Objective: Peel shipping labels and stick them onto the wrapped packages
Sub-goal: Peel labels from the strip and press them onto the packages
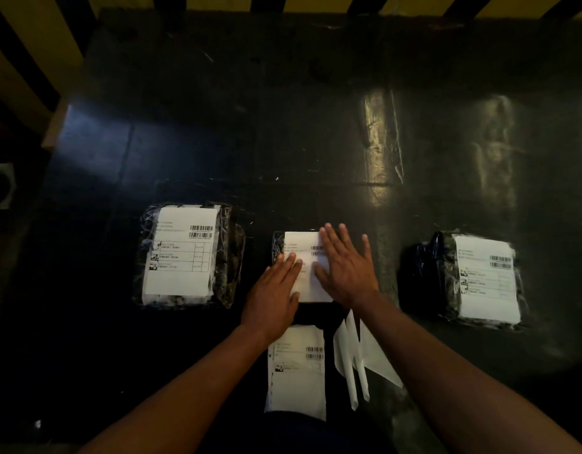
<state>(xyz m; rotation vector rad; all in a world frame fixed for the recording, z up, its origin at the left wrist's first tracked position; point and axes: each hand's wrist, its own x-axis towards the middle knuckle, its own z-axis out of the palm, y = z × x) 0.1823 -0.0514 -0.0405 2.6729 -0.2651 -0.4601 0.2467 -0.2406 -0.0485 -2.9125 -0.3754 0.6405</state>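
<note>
From the head view, the left hand [272, 298] and right hand [347, 267] press flat, fingers straight, on the label [304, 245] of the middle package [278, 245]; at six o'clock of it lie unpeeled labels [297, 371] on the tabletop [283, 126].

Head camera looks steeply down, close over the dark table [217, 109]

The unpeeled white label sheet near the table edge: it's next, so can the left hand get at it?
Probably yes: the white label sheet lies uncovered just behind the left hand.
</note>
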